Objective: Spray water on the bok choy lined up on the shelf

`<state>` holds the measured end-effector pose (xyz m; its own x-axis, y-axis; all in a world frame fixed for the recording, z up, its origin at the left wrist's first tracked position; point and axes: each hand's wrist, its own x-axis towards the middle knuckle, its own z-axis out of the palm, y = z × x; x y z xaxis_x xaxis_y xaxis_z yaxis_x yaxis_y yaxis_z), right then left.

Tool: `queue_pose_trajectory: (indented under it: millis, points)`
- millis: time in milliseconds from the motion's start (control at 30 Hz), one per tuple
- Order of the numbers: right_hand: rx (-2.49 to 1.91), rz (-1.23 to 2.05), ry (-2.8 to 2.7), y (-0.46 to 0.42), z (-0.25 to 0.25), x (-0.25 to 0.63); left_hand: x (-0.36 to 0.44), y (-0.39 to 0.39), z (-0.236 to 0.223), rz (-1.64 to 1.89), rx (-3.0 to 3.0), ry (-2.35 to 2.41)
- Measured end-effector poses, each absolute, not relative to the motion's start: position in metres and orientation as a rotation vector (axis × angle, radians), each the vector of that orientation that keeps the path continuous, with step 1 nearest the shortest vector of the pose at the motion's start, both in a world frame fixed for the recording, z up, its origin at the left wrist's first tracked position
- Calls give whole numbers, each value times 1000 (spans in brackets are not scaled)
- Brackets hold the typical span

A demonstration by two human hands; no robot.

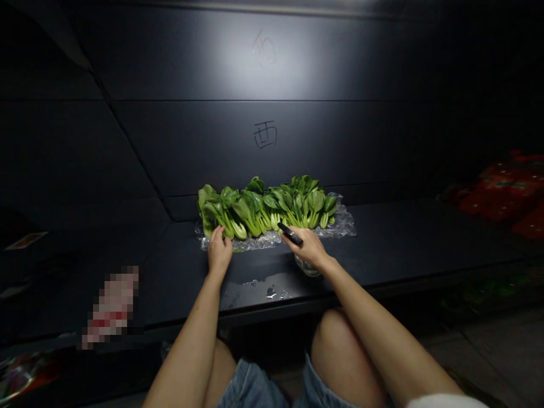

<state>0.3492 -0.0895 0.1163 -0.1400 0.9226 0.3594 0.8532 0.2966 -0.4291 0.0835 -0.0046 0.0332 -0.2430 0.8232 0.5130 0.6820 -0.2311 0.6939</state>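
A row of green bok choy lies on clear plastic wrap against the back panel of a dark shelf. At the left end of the row, my left hand reaches the lower stalks, its fingers stretched out and thumb apart. My right hand is wrapped round the neck of a spray bottle in front of the right half of the greens. The bottle's black spray head points toward the greens, and its clear lower body shows beneath my hand.
Water droplets wet the dark shelf near its front edge. Red packages are piled at the far right. A small card lies at the far left. Dark handwriting marks the back panel.
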Motion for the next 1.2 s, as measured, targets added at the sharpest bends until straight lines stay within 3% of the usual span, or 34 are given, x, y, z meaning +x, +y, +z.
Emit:
queue_pose_trajectory:
  millis: [1200]
  points:
    - [-1458,47,-1771,-79,121,374,85,-2,25,1527,1893,1828]
